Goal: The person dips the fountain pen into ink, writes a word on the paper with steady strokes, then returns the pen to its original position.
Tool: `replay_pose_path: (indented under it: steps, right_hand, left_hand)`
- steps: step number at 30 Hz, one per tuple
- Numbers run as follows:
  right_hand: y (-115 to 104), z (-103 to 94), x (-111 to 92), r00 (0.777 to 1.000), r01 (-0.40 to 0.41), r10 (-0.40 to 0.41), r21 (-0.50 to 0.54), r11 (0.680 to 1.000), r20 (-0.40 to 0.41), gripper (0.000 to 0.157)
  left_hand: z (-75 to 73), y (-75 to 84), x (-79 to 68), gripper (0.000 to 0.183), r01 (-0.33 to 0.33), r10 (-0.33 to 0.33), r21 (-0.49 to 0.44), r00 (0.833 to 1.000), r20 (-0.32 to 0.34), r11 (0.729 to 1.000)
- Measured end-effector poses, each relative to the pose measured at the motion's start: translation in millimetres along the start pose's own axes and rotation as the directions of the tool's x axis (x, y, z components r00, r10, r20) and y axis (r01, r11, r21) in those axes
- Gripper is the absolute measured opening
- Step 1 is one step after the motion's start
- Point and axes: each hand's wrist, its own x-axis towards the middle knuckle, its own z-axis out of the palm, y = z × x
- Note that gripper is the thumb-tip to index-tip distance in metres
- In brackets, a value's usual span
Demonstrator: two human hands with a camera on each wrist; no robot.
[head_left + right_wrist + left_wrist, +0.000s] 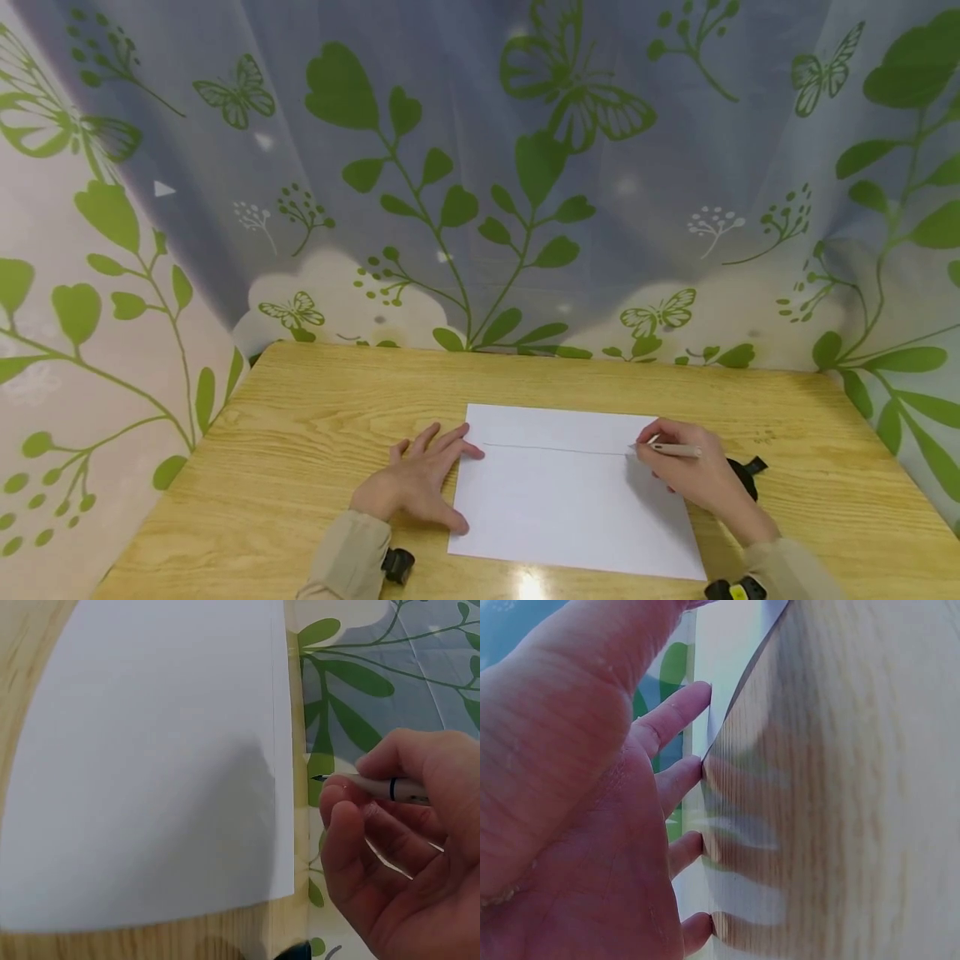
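Note:
A white sheet of paper (562, 508) lies on the wooden table, with one thin, nearly straight line (555, 449) drawn across its upper part. My left hand (420, 479) is spread at the sheet's left edge, thumb and index fingertips over the paper. In the left wrist view its fingertips (681, 780) meet the tabletop and the paper's edge. Over the right side of the sheet, my right hand (686, 462) pinches a light-coloured pen (678, 450), its tip close to the line's right end. The right wrist view shows the pen's dark point (319, 778) and a blue band on its barrel.
A black object (744, 479) sits on the table just beyond my right wrist, partly hidden by it. The wooden table (300, 442) extends to a patterned curtain (480, 208) at its back edge. Each wrist wears a black device (398, 565).

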Motion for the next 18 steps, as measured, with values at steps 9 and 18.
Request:
replay_pose_path:
  steps: [9, 18]
  right_hand:
    - [-6, 17.7, 14, 0.993, 0.104, -0.101, 0.052, 0.993, -0.058, 0.011]
    - [-11, 34.3, 29, 0.978, 0.192, -0.180, 0.121, 0.974, -0.105, 0.012]
  left_hand:
    - [0.1, -0.1, -0.1, 0.084, 0.001, -0.001, -0.003, 1.000, 0.003, 1.000]
    - [0.0, -0.9, -0.4, 0.085, 0.002, -0.002, -0.004, 1.000, 0.004, 1.000]
